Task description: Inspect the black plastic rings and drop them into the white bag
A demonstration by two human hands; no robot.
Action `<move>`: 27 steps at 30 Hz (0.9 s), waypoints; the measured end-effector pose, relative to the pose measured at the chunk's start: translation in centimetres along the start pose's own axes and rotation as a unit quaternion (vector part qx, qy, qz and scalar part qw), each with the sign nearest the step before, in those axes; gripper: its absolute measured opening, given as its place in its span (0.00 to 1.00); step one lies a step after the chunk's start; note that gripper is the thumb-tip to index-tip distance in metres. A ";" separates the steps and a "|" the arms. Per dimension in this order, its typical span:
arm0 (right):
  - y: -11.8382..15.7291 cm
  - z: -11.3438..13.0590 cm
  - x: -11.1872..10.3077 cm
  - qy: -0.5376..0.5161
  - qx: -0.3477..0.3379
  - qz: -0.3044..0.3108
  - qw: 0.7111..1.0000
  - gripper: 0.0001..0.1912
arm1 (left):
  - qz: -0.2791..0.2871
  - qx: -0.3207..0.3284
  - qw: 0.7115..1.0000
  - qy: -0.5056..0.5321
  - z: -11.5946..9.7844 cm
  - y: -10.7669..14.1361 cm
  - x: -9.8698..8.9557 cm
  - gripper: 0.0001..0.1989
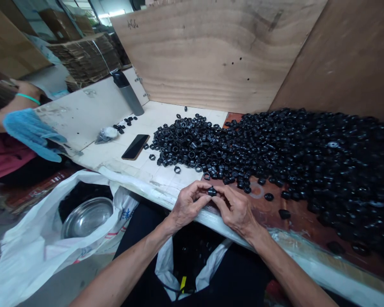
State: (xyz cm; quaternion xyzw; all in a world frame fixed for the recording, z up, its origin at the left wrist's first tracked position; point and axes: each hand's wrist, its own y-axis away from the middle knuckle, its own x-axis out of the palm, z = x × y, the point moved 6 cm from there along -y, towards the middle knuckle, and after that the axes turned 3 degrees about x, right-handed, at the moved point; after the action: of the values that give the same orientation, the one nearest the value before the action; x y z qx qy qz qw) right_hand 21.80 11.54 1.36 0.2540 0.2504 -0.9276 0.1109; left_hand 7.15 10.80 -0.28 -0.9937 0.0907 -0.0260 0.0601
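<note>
Just above the table's front edge, a small black plastic fitting (212, 191) is pinched between my two hands. My left hand (191, 202) grips it from the left with thumb and fingertips. From the other side, my right hand (236, 207) has its thumb and fingers closed on the same piece. Behind them lies a heap of black ring-shaped nuts (192, 143). A larger pile of dark black parts (307, 153) spreads over the right side of the table. Below my hands, an open white sack (164, 264) holds black parts in shadow.
A phone (135, 147), a grey bottle (129, 96) and a small plastic bag (107, 134) stand or lie at the left. A white sack (28, 243) with a metal bowl (88, 217) is on the floor side. Wooden boards (208, 55) wall the back. Another person's arm (22, 100) shows at far left.
</note>
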 end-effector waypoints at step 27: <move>1.2 -0.2 1.2 -0.151 0.207 0.054 0.965 0.09 | -0.002 0.161 0.964 -0.212 -2.3 2.2 0.0 0.14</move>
State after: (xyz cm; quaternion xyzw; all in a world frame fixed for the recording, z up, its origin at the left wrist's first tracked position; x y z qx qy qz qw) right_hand 21.28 10.57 0.07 0.1418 0.0196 -0.9794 0.1427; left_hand 6.60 8.40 1.76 -0.9539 0.0681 0.1709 0.2372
